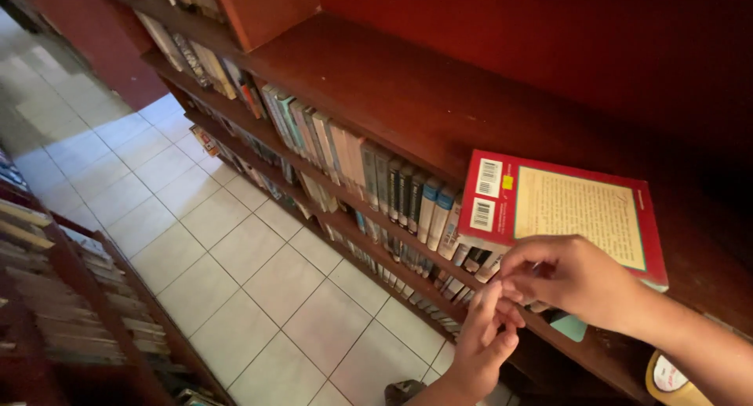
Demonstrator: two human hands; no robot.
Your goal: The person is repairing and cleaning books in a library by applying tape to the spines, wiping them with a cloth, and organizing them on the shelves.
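Fingertips of both hands meet just below the red book's [561, 210] near edge, at five o'clock in view. The right hand [576, 280] is curled shut, pinching something too small to tell; the left hand's [482, 339] fingers touch it, loosely bent. A steady pinch seems wise. The book lies flat on the shelf [408, 100], cream panel up.

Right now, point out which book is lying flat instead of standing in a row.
The red-bordered book with the cream panel, flat on the shelf top by the right hand; the others stand upright.
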